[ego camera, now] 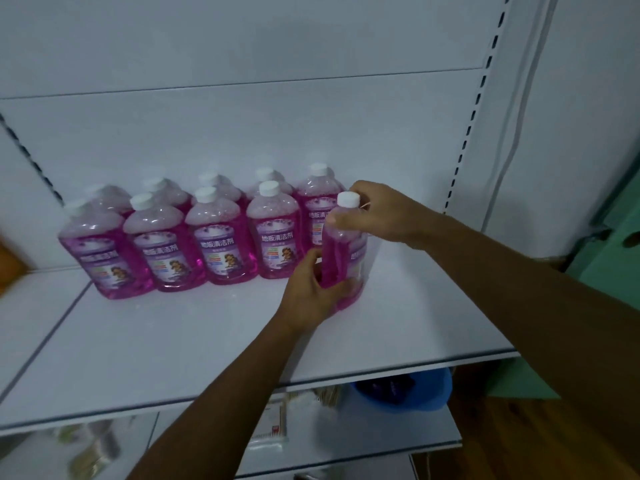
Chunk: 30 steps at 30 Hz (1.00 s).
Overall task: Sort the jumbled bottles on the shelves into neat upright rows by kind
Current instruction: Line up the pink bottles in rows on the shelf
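Several pink bottles of floor cleaner point(218, 244) with white caps stand upright in two rows on the white shelf point(173, 341). At the right end of the front row stands one more pink bottle point(341, 251), turned edge-on. My left hand point(311, 289) grips its lower body. My right hand point(377, 209) pinches its neck just under the white cap point(348, 199). The bottle's base sits on or just above the shelf; I cannot tell which.
A white back panel with slotted uprights point(474, 109) rises behind the shelf. Below the shelf's front edge is a lower shelf with a blue basin point(405, 393) and some blurred packets point(273, 427). A green surface lies at the far right point(616, 237).
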Motion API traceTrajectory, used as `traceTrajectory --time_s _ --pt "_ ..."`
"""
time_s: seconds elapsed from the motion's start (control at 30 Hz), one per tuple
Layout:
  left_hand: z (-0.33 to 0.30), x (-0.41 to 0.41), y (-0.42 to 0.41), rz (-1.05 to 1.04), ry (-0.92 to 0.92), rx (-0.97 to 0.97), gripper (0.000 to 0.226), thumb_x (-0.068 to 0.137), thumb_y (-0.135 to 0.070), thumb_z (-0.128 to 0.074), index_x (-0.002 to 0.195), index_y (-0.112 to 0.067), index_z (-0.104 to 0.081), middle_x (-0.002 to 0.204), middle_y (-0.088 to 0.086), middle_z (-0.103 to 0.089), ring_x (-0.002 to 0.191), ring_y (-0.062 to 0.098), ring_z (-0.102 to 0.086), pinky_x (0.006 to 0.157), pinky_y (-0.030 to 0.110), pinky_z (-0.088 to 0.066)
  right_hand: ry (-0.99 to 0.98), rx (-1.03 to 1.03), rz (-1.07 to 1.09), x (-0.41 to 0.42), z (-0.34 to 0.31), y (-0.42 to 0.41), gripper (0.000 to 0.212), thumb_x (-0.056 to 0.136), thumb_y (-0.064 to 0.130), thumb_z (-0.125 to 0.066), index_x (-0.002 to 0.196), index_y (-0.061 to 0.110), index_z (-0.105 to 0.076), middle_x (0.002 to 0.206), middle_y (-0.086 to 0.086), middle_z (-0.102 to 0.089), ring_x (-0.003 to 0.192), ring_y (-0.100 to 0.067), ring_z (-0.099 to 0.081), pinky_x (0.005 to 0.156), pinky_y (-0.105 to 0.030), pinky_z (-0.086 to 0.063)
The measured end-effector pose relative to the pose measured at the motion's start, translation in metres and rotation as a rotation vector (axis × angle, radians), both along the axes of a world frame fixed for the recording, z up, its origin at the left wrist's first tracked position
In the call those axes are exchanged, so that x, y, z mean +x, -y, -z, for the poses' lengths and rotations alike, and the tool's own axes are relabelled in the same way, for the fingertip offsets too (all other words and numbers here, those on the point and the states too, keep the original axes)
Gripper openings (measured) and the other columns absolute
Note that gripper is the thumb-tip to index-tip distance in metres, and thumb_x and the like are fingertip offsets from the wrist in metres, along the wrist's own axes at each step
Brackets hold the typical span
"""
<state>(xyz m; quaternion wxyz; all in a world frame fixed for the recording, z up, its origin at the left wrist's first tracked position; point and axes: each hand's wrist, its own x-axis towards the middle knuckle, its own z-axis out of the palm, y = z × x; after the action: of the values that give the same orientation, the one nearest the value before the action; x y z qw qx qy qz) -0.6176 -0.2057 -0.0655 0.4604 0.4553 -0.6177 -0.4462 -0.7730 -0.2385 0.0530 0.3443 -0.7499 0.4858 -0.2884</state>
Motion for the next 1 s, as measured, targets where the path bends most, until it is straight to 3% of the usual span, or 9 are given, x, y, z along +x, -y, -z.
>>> traceTrajectory --time_s 0.03,0.17,0.23,0.33,0.47,0.57,0.67,1.0 --pt "0.002 0.006 0.0 0.016 -0.018 0.002 0.051 0.078 -0.016 -0.079 0.121 -0.026 -0.054 0.116 -0.01 -0.067 0.104 0.009 -0.066 0.086 0.026 -0.055 0.066 0.054 -0.078 0.003 0.002 0.0 0.021 0.082 0.029 -0.075 0.096 0.027 -0.059 0.089 0.01 -0.068 0.079 -0.003 -0.067 0.064 -0.013 -0.05" --pt "0.005 0.024 0.003 0.035 0.056 0.024 0.05 0.079 -0.02 -0.077 0.125 -0.018 -0.059 0.119 -0.003 -0.067 0.108 0.015 -0.064 0.094 0.037 -0.053 0.078 0.138 -0.261 0.009 0.012 0.006 0.056 0.074 0.022 -0.081 0.125 0.021 -0.057 0.114 0.002 -0.069 0.103 -0.016 -0.068 0.085 -0.033 -0.057" --pt "0.003 0.029 0.006 -0.031 0.156 0.0 0.043 0.077 -0.024 -0.079 0.118 -0.021 -0.064 0.11 -0.008 -0.069 0.1 0.011 -0.065 0.09 0.031 -0.054 0.053 0.077 -0.242 0.008 0.014 0.011 0.058 0.074 0.02 -0.082 0.126 0.02 -0.056 0.114 0.003 -0.069 0.102 -0.014 -0.068 0.087 -0.034 -0.057" --pt "0.004 0.03 0.012 -0.287 0.357 -0.133 0.032 0.074 -0.03 -0.082 0.1 -0.018 -0.067 0.09 -0.008 -0.069 0.08 0.009 -0.064 0.072 0.02 -0.052 -0.025 -0.095 -0.077 0.007 0.02 0.02 0.058 0.071 0.03 -0.084 0.123 0.022 -0.059 0.111 0.005 -0.069 0.097 -0.013 -0.067 0.09 -0.038 -0.055" --pt "0.005 0.02 0.018 -0.41 0.337 -0.205 0.026 0.078 -0.02 -0.079 0.089 -0.015 -0.057 0.081 -0.006 -0.063 0.071 0.005 -0.059 0.065 0.015 -0.047 -0.138 -0.301 0.162 0.021 0.033 0.026 0.066 0.07 0.036 -0.084 0.125 0.017 -0.055 0.108 -0.003 -0.054 0.094 -0.016 -0.056 0.081 -0.025 -0.045" --pt "0.008 0.016 0.025 -0.407 0.363 -0.235 0.023 0.079 -0.019 -0.078 0.09 -0.015 -0.058 0.084 -0.004 -0.066 0.075 0.01 -0.063 0.07 0.026 -0.054 -0.174 -0.35 0.212 0.029 0.041 0.031 0.073 0.071 0.034 -0.083 0.132 0.015 -0.048 0.11 -0.003 -0.039 0.096 -0.014 -0.046 0.086 -0.021 -0.04" --pt "0.01 0.016 0.031 -0.381 0.399 -0.221 0.022 0.081 -0.018 -0.076 0.097 -0.014 -0.062 0.088 -0.007 -0.066 0.08 0.01 -0.064 0.077 0.033 -0.057 -0.175 -0.36 0.215 0.029 0.046 0.039 0.077 0.071 0.03 -0.084 0.136 0.016 -0.045 0.11 -0.004 -0.039 0.098 -0.014 -0.046 0.087 -0.02 -0.038" --pt "0.025 0.007 0.026 -0.346 0.427 -0.225 0.019 0.082 -0.015 -0.07 0.101 -0.019 -0.067 0.095 -0.007 -0.071 0.083 0.013 -0.065 0.08 0.03 -0.056 -0.148 -0.363 0.199 0.028 0.056 0.042 0.081 0.075 0.028 -0.081 0.144 0.019 -0.038 0.117 -0.008 -0.044 0.106 -0.02 -0.051 0.093 -0.024 -0.042"
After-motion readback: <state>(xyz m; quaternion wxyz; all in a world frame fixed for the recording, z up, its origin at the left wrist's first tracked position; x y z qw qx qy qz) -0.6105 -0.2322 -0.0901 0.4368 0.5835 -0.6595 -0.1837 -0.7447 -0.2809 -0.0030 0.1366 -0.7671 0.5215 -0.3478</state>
